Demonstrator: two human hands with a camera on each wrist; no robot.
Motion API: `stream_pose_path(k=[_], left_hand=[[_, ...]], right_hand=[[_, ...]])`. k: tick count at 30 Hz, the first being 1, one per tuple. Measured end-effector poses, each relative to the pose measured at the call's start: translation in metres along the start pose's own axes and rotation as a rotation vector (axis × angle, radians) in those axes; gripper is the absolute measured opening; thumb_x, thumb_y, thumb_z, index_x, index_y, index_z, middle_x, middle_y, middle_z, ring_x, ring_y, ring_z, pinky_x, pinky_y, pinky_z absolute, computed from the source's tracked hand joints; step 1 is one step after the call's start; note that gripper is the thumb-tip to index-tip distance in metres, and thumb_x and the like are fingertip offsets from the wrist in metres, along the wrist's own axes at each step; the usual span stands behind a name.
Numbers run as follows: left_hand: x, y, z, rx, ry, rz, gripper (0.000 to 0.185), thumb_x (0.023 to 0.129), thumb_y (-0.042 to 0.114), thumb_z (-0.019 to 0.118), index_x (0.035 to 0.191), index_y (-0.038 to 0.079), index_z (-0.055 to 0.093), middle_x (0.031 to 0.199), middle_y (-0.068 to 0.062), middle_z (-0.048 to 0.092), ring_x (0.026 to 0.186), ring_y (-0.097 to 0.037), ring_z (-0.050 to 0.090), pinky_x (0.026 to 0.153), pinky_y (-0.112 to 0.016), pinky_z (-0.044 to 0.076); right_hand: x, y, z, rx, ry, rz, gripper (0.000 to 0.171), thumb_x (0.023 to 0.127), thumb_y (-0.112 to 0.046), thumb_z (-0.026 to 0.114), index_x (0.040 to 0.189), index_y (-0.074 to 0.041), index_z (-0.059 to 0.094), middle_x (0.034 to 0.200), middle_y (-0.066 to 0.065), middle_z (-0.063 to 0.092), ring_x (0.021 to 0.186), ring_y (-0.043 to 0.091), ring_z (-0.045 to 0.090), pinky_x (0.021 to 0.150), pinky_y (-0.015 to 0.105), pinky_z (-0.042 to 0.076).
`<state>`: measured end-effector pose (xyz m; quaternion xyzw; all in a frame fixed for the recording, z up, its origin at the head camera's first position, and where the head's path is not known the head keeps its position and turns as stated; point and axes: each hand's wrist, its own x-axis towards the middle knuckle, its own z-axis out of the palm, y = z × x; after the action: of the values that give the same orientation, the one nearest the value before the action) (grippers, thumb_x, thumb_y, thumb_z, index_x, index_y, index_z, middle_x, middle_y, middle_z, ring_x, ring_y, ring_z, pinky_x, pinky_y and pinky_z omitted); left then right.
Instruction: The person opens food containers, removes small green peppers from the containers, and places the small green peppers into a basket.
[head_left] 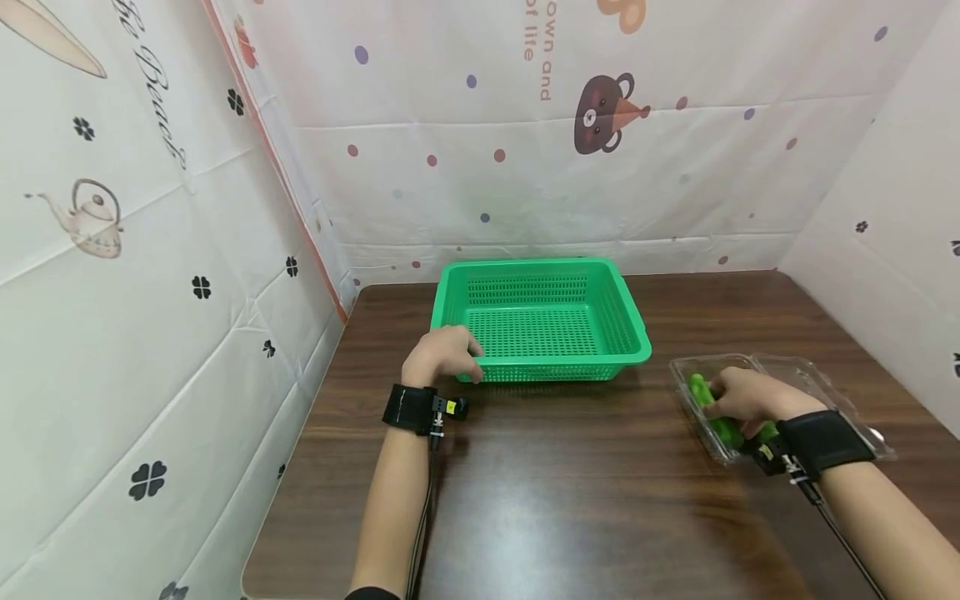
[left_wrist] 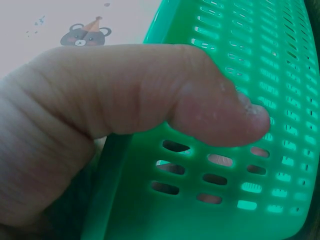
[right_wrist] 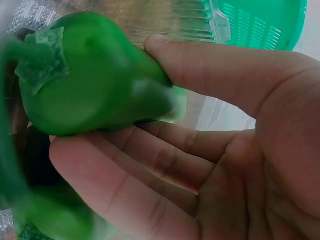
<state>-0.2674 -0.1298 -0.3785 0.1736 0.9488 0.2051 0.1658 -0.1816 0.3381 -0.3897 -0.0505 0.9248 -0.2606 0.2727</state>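
Over on the right, the right hand [head_left: 753, 395] is down in the clear plastic box [head_left: 699, 427], and it has a green pepper [right_wrist: 82, 75]! Look at the right wrist view: thumb [right_wrist: 215, 65] pressed to the pepper's upper side, fingers [right_wrist: 112, 187] stretched along beneath it, the pepper pinched right between them. The leafy stem cap [right_wrist: 45, 55] points away from the palm, out beyond the thumb tip, and the pepper's other end stops short of the palm, a visible gap between. The forefinger's tip sits just under the stem end. Below the fingers, a second pepper [right_wrist: 60, 215] lies near, blurred but plainly green, with more green smeared along the left edge, too blurred to make out. The box's clear lid [head_left: 806, 379] lies folded back behind the wrist.

And across to the left! The left hand [head_left: 444, 354] grips the green basket [head_left: 540, 362] at its near left corner, thumb bent across the slotted wall, skin showing through the slots behind. The basket stands upright on the brown wooden surface [head_left: 570, 483], well apart from the pinched pepper, its slatted bottom in plain sight.
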Motion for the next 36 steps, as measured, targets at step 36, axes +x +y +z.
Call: stream_pose_path(k=[36], left_hand=[[-0.0032, 0.0031, -0.0016, 0.006, 0.014, 0.001, 0.041, 0.077, 0.018, 0.081, 0.118, 0.023, 0.079, 0.129, 0.002, 0.072, 0.103, -0.020, 0.071, 0.086, -0.040, 0.059]], right_hand=[[-0.0052, -0.0063, 0.0027, -0.120, 0.074, -0.008, 0.025, 0.095, -0.017, 0.069, 0.100, 0.007, 0.066, 0.078, 0.010, 0.057, 0.062, 0.019, 0.061, 0.057, 0.033, 0.060]])
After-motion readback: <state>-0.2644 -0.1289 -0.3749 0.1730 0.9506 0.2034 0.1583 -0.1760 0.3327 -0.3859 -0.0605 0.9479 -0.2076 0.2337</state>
